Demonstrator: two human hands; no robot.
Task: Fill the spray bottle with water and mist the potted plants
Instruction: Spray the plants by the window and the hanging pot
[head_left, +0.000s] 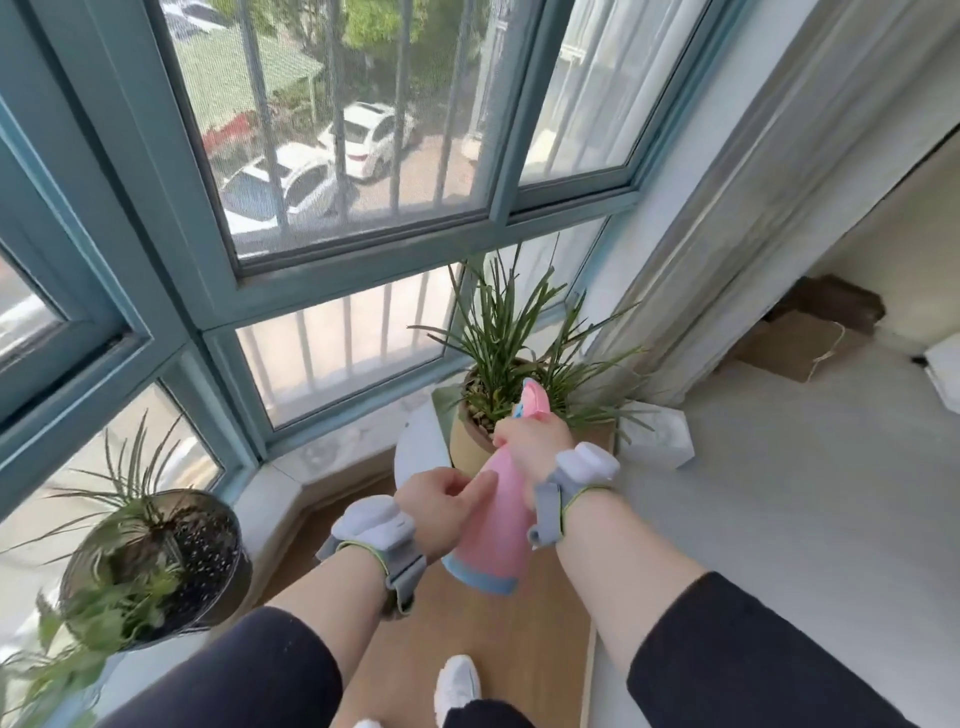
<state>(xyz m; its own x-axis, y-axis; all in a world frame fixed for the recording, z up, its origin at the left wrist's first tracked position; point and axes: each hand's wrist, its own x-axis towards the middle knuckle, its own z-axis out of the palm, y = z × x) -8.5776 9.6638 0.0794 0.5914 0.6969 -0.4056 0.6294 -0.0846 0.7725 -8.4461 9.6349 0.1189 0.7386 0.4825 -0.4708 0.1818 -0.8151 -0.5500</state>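
I hold a pink spray bottle (498, 525) with a blue base tilted in front of me, its pink nozzle pointing at a spiky green plant in a tan pot (470, 436). My right hand (535, 447) grips the bottle's neck at the trigger. My left hand (441, 501) touches the bottle's side with extended fingers. A second plant in a dark round pot (208, 566) sits on the windowsill at the lower left.
Blue-framed windows (363, 254) with bars run along the sill. The tan pot stands on a white round stool (415, 452). A grey curtain (717, 208) hangs at the right, with cardboard (800, 348) on the floor behind it. My white shoe (457, 686) is on the wooden floor.
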